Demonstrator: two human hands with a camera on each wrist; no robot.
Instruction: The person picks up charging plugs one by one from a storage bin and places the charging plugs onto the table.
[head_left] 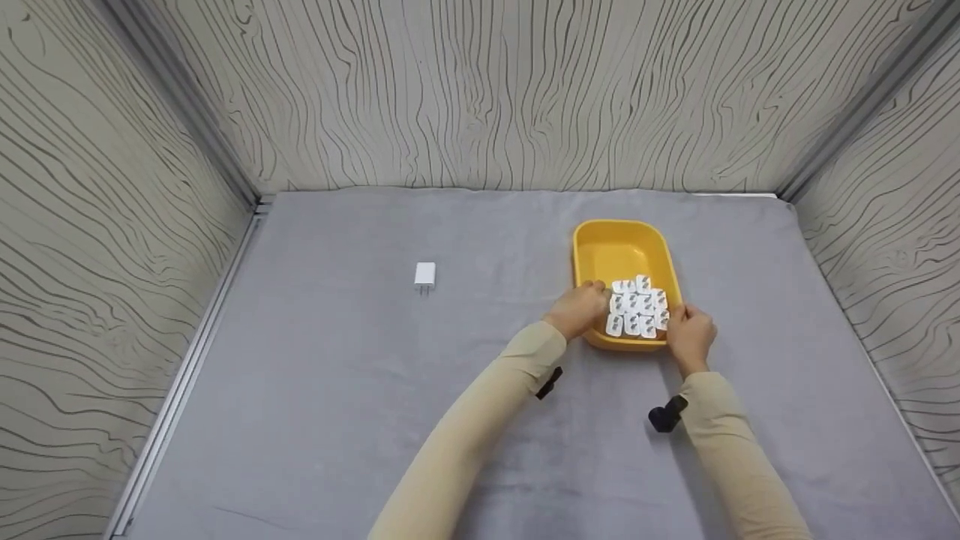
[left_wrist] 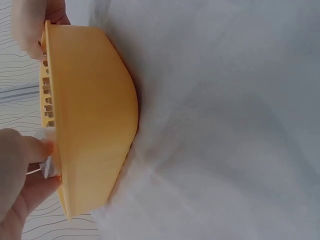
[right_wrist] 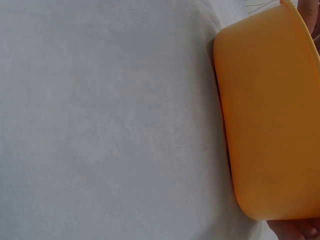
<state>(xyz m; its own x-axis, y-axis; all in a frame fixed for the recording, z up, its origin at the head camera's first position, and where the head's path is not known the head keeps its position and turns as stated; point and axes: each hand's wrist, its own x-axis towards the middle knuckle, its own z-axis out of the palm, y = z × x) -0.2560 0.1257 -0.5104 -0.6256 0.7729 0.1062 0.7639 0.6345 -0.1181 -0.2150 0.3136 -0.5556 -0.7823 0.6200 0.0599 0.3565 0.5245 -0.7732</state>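
A yellow plastic tub (head_left: 619,259) holds several white charger plugs (head_left: 632,303), packed together in its near half with their prongs upward. At the tub's left rim my left hand (head_left: 579,309) pinches a white charger plug (left_wrist: 47,167) between thumb and fingers; metal prongs show beside the fingertips in the left wrist view. My right hand (head_left: 691,334) grips the tub's right rim near the front corner. In the right wrist view the tub's outer wall (right_wrist: 270,115) hides most of the hands.
Another white charger plug (head_left: 425,274) lies left of the tub on the grey cloth (head_left: 337,390), its prongs toward me. Patterned panels (head_left: 480,97) wall the table at the back and both sides, with a metal rail (head_left: 180,382) along the left edge.
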